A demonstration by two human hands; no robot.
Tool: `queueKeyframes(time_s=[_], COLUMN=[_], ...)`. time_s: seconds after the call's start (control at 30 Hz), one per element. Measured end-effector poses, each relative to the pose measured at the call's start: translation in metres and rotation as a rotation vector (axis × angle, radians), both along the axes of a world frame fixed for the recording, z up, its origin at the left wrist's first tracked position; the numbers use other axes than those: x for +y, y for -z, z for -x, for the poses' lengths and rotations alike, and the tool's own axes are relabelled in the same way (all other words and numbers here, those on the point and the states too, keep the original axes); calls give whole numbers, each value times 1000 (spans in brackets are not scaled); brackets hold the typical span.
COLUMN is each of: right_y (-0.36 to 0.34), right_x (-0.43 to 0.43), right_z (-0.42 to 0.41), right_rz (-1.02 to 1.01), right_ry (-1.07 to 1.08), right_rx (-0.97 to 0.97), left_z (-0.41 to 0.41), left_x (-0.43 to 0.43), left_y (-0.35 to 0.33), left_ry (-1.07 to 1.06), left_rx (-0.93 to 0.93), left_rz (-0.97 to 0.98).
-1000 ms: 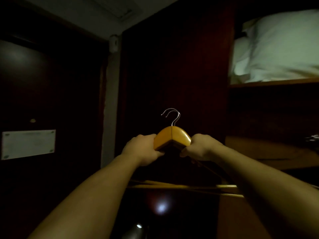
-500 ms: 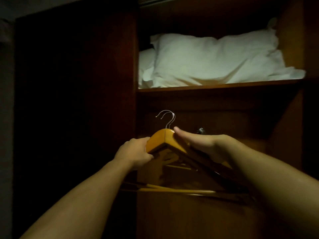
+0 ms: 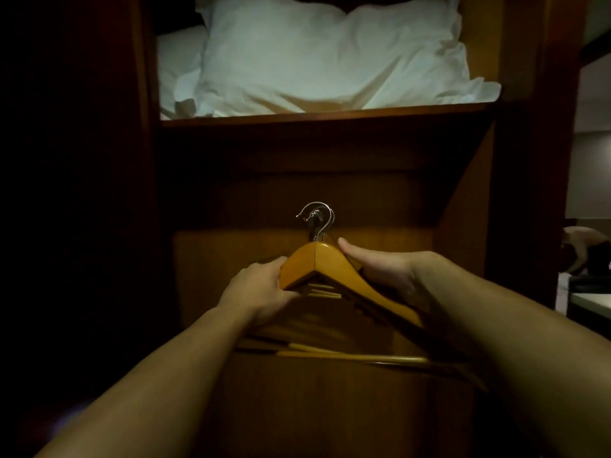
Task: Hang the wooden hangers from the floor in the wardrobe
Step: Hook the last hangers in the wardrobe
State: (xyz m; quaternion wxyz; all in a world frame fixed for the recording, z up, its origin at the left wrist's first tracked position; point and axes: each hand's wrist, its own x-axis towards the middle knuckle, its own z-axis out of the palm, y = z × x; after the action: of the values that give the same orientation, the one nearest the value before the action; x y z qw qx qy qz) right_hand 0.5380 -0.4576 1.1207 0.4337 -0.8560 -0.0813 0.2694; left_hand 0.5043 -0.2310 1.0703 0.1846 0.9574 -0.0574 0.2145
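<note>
While left grip clasps hangers, right grip pinches them

Dim, murky (left side black)

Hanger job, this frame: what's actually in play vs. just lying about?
In play:
- wooden hangers, one bunch, metal hooks pointing up
- left hand and right hand, both gripping the bunch
- wardrobe, open in front

Lying about:
- white pillows on the upper shelf
</note>
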Motion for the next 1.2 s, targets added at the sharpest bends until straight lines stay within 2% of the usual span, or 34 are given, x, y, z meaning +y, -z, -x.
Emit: queueKeyframes(time_s=[0.23,0.4,0.6,0.73,1.0,1.2], right_y=[8,10,11,15,23,35], right_x=[12,31,42,51,56,58], right_z=[-70,-125,-173,-195,-232,-249], right_rz=[50,119,191,242,230,282], right_ry=[-12,141,243,204,155,37], right_rx=[-133,-375,-464,-470,-438,-427], left_z=[-59,-112,-156,-175,-202,-208], left_x=[9,29,39,43,47,44], left_y=[12,18,35,44,39,44], left_ry=[-32,82,148,136,137,115], left_rx=[-141,-103,20,40,29,15], left_rz=[47,203,106,34,66,117])
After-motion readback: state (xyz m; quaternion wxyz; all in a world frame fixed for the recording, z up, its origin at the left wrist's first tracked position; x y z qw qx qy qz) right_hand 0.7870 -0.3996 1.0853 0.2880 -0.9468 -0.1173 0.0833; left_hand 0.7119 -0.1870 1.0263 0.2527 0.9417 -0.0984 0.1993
